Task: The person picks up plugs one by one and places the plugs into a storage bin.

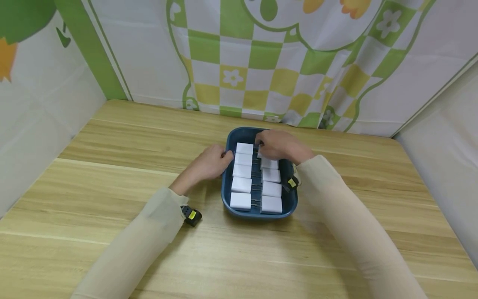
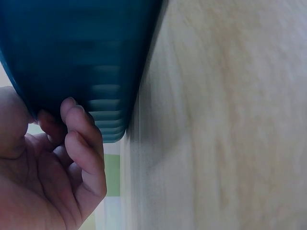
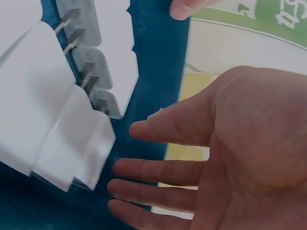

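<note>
A dark blue rectangular plastic basin (image 1: 257,216) holds two columns of white plug adapters (image 1: 240,201), their metal prongs facing the middle. My left hand (image 1: 214,162) grips the basin's left rim; in the left wrist view its fingers curl against the ribbed outer wall (image 2: 72,52). Over the far end of the right column is my right hand (image 1: 278,144), partly covering the farthest adapter there. In the right wrist view, that hand's fingers (image 3: 158,172) are extended and spread from the thumb, a little apart from the end white adapter (image 3: 98,148), with nothing between them.
The basin stands on a wood-grain table (image 1: 149,257), toward its back edge. Behind hangs a green, yellow and white checked curtain (image 1: 261,83). White sheeting (image 1: 48,99) borders the left side. A black wrist camera (image 1: 192,216) sits beside the left sleeve.
</note>
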Tool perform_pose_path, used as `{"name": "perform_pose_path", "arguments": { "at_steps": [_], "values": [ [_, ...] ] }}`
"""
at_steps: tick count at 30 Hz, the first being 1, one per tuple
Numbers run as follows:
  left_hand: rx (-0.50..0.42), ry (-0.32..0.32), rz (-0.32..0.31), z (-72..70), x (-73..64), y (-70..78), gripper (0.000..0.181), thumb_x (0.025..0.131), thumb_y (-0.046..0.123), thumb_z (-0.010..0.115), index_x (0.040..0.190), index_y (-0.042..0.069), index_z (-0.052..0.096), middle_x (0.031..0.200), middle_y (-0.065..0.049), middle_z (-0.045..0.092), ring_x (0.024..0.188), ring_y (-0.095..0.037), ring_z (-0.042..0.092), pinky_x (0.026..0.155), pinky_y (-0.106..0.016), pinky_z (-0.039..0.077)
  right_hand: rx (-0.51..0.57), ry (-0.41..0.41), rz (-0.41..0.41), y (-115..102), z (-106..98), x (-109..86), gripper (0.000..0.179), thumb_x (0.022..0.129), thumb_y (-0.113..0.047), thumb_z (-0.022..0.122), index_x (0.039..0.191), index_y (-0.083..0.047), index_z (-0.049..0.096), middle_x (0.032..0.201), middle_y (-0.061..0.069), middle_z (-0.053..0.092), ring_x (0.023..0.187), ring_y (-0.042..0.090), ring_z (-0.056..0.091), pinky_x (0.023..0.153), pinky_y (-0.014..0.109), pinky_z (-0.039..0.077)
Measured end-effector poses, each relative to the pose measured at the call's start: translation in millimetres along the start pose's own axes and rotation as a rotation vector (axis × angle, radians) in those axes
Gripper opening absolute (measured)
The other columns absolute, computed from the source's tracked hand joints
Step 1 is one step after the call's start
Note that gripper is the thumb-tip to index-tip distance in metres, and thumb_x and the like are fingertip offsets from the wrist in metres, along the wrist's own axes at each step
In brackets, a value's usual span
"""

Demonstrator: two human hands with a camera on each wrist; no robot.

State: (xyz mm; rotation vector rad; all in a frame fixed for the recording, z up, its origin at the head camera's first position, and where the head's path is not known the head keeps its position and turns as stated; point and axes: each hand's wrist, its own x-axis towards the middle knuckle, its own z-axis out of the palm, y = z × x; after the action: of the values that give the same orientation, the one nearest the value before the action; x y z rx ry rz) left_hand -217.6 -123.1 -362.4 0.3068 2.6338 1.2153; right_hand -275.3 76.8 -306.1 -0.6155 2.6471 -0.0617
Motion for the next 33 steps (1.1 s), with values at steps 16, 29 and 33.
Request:
{"name": "perform_pose_path", "arguments": {
  "at_steps": [16,29,33],
  "values": [
    [-0.024,-0.002,-0.002,0.6,-0.1,0.0,0.044,0.108,0.022,0.040,0.072,0.004,0.057,0.063,-0.006,0.055,0.050,-0.016,0.049,0.049,-0.027,0.040,0.109,0.274,-0.100,18.3,-3.0,-52.5,0.034,0.104,-0.016,0.051,0.132,-0.002,0.063,0.125,0.016,0.066,0.111,0.032,0.063,0.094,0.050,0.049],
    [-0.004,0.004,0.002,-0.5,-1.0,-0.3,0.045,0.107,0.024,0.041,0.067,0.008,0.053,0.059,-0.003,0.051,0.049,-0.016,0.047,0.048,-0.028,0.038,0.160,0.401,-0.009,35.7,17.3,-81.2,0.037,0.099,-0.025,0.063,0.126,0.000,0.063,0.119,0.019,0.064,0.106,0.034,0.059,0.091,0.051,0.048],
    [0.002,0.007,0.001,0.0,-0.8,-0.5,0.045,0.107,0.024,0.042,0.066,0.009,0.052,0.059,-0.003,0.050,0.049,-0.016,0.046,0.048,-0.028,0.038,0.190,0.424,0.011,39.6,23.9,-87.0,0.038,0.099,-0.026,0.065,0.124,0.002,0.062,0.117,0.020,0.063,0.105,0.034,0.059,0.089,0.051,0.048]
  ]
}}
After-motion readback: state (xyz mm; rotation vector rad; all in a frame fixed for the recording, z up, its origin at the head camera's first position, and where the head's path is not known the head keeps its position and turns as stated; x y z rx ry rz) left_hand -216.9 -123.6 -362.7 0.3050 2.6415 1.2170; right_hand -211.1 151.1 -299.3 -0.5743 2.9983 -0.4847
